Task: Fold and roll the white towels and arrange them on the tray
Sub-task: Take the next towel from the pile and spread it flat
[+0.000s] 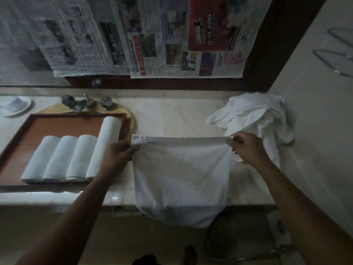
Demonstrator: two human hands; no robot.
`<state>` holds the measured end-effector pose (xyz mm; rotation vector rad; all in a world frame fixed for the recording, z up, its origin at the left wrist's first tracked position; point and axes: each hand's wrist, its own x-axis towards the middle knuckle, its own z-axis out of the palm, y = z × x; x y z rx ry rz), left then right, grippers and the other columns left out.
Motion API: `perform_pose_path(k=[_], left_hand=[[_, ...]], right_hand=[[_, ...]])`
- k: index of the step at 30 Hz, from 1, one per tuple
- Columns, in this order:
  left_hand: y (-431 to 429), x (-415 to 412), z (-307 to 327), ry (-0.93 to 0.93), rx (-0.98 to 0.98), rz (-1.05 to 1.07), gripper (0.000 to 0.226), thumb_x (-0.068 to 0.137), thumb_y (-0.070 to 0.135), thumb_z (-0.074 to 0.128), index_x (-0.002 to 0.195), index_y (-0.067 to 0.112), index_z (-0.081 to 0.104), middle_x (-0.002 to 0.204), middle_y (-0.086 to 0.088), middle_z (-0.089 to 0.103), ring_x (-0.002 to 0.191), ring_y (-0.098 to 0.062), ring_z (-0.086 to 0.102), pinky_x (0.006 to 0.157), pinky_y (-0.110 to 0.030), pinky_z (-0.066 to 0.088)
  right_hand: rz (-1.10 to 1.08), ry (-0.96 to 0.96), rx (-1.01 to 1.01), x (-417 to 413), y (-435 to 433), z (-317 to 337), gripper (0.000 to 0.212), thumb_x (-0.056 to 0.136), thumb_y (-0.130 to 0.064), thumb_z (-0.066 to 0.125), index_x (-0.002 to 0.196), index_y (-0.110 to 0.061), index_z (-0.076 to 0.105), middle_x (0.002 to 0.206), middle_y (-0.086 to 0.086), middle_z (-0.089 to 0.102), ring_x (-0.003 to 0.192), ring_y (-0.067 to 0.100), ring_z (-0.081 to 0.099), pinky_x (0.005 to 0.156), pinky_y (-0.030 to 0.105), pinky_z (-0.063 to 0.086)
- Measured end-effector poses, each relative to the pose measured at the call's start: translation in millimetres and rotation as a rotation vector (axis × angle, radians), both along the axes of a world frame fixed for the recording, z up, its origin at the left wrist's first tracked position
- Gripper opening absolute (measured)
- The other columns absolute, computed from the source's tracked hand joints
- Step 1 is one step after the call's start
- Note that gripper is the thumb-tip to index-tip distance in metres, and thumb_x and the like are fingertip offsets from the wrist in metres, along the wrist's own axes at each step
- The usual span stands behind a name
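I hold a white towel stretched by its top edge over the marble counter; its lower part hangs past the counter's front edge. My left hand pinches the top left corner, and my right hand pinches the top right corner. Left of the towel, a brown tray carries several rolled white towels side by side, the rightmost one longer than the others. A heap of loose white towels lies at the back right of the counter.
The tray rests over a round basin with chrome taps behind it. A white dish sits at far left. Newspaper sheets cover the mirror. A wall stands to the right. Below the counter are a tiled floor and a wire stand.
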<state>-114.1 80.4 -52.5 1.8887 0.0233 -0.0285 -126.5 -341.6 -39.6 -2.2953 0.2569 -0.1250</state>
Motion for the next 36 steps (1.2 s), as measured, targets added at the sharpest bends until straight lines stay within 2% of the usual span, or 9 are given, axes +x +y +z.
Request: perform_pose_path(k=[4, 9, 12, 14, 19, 21, 25, 30, 36], left_hand=[[-14.0, 47.5, 0.8, -0.017, 0.088, 0.068, 0.013, 0.094, 0.02, 0.074, 0.099, 0.008, 0.079, 0.085, -0.007, 0.078, 0.076, -0.019, 0.073, 0.073, -0.033, 0.059], [-22.8, 106.3, 4.5, -0.048, 0.202, 0.089, 0.018, 0.091, 0.021, 0.077, 0.074, 0.019, 0.072, 0.057, 0.005, 0.066, 0.051, -0.004, 0.057, 0.053, -0.016, 0.044], [-26.3, 144.8, 8.0, -0.057, 0.248, 0.101, 0.015, 0.091, 0.024, 0.078, 0.081, 0.013, 0.075, 0.062, -0.004, 0.068, 0.047, -0.003, 0.055, 0.051, -0.016, 0.042], [-28.3, 174.6, 7.7, -0.045, 0.248, 0.105, 0.016, 0.09, 0.023, 0.078, 0.083, 0.009, 0.075, 0.057, 0.0, 0.065, 0.045, -0.003, 0.054, 0.052, -0.02, 0.043], [-28.5, 255.6, -1.7, -0.012, 0.262, 0.122, 0.017, 0.088, 0.029, 0.08, 0.084, 0.013, 0.076, 0.072, -0.012, 0.074, 0.059, -0.019, 0.066, 0.068, -0.034, 0.054], [-28.2, 289.3, -9.0, 0.023, 0.271, 0.109, 0.02, 0.086, 0.037, 0.079, 0.083, 0.018, 0.077, 0.074, -0.009, 0.075, 0.068, -0.025, 0.073, 0.073, -0.037, 0.058], [-34.9, 342.2, -26.7, 0.053, 0.376, 0.083, 0.021, 0.09, 0.031, 0.076, 0.074, 0.018, 0.073, 0.062, -0.002, 0.068, 0.056, -0.016, 0.059, 0.062, -0.03, 0.044], [-44.5, 387.4, -66.5, 0.106, 0.554, 0.079, 0.03, 0.091, 0.033, 0.074, 0.07, 0.014, 0.069, 0.07, -0.006, 0.068, 0.075, -0.026, 0.062, 0.07, -0.034, 0.045], [-48.4, 408.8, -131.1, 0.155, 0.717, 0.107, 0.024, 0.087, 0.035, 0.075, 0.083, 0.011, 0.075, 0.088, -0.017, 0.071, 0.089, -0.04, 0.065, 0.07, -0.036, 0.044]], right_hand=[[0.008, -0.029, -0.012, 43.4, -14.2, -2.7, 0.013, 0.09, -0.028, 0.078, 0.091, -0.015, 0.074, 0.068, -0.006, 0.072, 0.063, 0.01, 0.071, 0.072, 0.045, 0.063], [0.0, -0.067, -0.067, 91.9, -19.9, 3.4, 0.013, 0.092, -0.03, 0.075, 0.09, -0.017, 0.075, 0.072, -0.008, 0.072, 0.062, 0.008, 0.071, 0.073, 0.043, 0.063], [-0.009, -0.066, -0.081, 133.0, -23.4, 2.3, 0.015, 0.089, -0.034, 0.076, 0.09, -0.019, 0.075, 0.076, -0.005, 0.073, 0.067, 0.015, 0.072, 0.073, 0.045, 0.063], [-0.022, -0.063, -0.093, 162.3, -23.6, 2.5, 0.017, 0.089, -0.035, 0.076, 0.093, -0.019, 0.074, 0.08, -0.004, 0.073, 0.069, 0.018, 0.073, 0.076, 0.045, 0.063], [-0.043, -0.052, -0.129, 236.5, -20.5, 1.5, 0.017, 0.092, -0.032, 0.075, 0.089, -0.015, 0.071, 0.075, -0.002, 0.07, 0.063, 0.014, 0.071, 0.073, 0.041, 0.063], [-0.058, -0.03, -0.162, 269.9, -20.2, -5.3, 0.018, 0.093, -0.032, 0.074, 0.086, -0.017, 0.068, 0.071, -0.005, 0.066, 0.066, 0.014, 0.068, 0.067, 0.033, 0.058], [-0.102, 0.032, -0.203, 320.2, -14.3, -26.0, 0.015, 0.094, -0.027, 0.073, 0.084, -0.02, 0.065, 0.066, -0.01, 0.057, 0.064, 0.008, 0.056, 0.057, 0.022, 0.036], [-0.173, 0.098, -0.215, 365.3, -7.2, -75.6, 0.015, 0.096, -0.027, 0.072, 0.086, -0.02, 0.063, 0.078, -0.002, 0.062, 0.076, 0.018, 0.06, 0.073, 0.026, 0.041], [-0.183, 0.122, -0.255, 382.9, -5.3, -152.2, 0.013, 0.096, -0.026, 0.07, 0.091, -0.016, 0.064, 0.091, 0.005, 0.069, 0.086, 0.026, 0.065, 0.075, 0.033, 0.051]])
